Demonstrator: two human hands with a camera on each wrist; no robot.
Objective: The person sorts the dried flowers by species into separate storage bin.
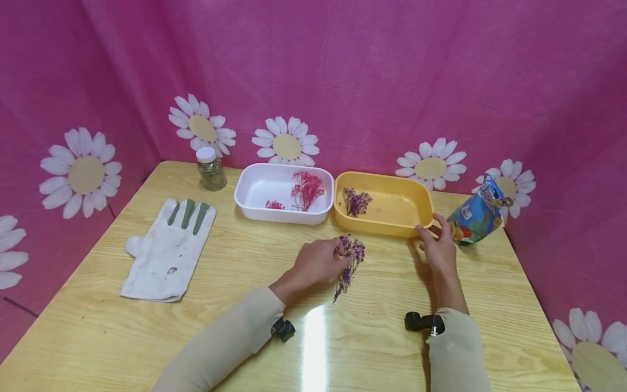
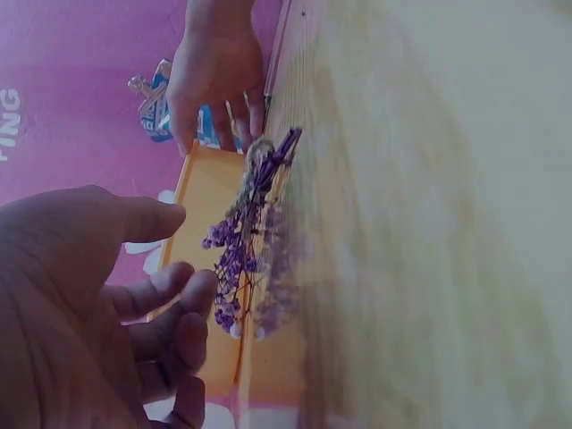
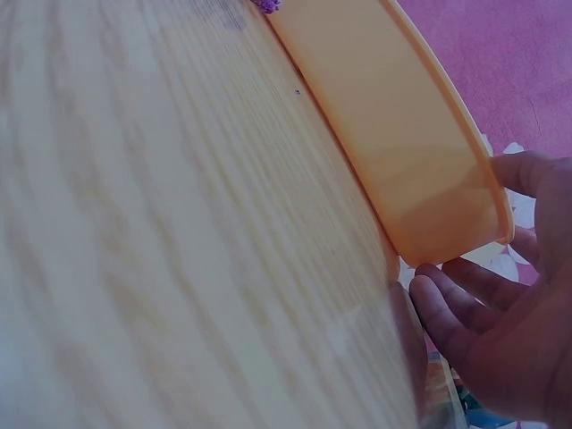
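A small bunch of purple dried flowers (image 2: pixel 234 259) lies on the table in front of the yellow basin (image 1: pixel 379 227), its stems toward the person. My left hand (image 1: pixel 320 263) is at the bunch and overlaps it in the head view. In the left wrist view the left hand's loosely bent fingers (image 2: pixel 165 344) and thumb stand apart from the flowers, with nothing between them. My right hand (image 1: pixel 440 253) holds the basin's near right corner. Its thumb lies on the rim and its other fingers (image 3: pixel 447 308) are at the lower outer wall.
Purple flowers (image 1: pixel 356 202) lie inside the yellow basin. Beside it stands a white basin (image 1: pixel 281 215) with red dried flowers (image 1: pixel 307 190). A blue bag (image 1: pixel 474 218) stands at right; a lidded jar (image 1: pixel 212 173) and white glove (image 1: pixel 164 261) are at left.
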